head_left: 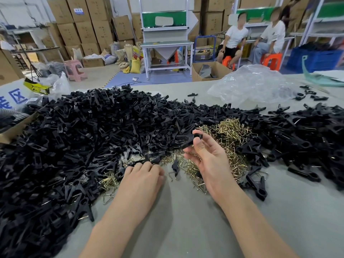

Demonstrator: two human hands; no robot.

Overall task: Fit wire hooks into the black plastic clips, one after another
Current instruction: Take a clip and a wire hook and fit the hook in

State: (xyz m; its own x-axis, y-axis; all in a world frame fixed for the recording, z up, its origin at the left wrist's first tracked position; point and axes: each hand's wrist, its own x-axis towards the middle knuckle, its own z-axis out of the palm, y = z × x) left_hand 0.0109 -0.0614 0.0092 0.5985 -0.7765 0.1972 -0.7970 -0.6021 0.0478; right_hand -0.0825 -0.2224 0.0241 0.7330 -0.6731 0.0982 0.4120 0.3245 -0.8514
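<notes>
A huge heap of black plastic clips (78,138) covers the left and middle of the grey table (186,220). A pile of brass-coloured wire hooks (229,135) lies in the middle, between the heap and a second spread of black clips (307,135) on the right. My right hand (206,157) is raised over the hooks, palm up, pinching one black clip (191,139) between thumb and fingers. My left hand (143,175) rests knuckles up at the heap's edge, fingertips curled onto clips and hooks; whether it grips anything is hidden.
A crumpled clear plastic bag (255,84) lies at the back right of the table. A cardboard box edge (16,127) borders the heap on the left. Two people (234,38) sit on orange stools beyond the table, among stacked cartons and white workbenches.
</notes>
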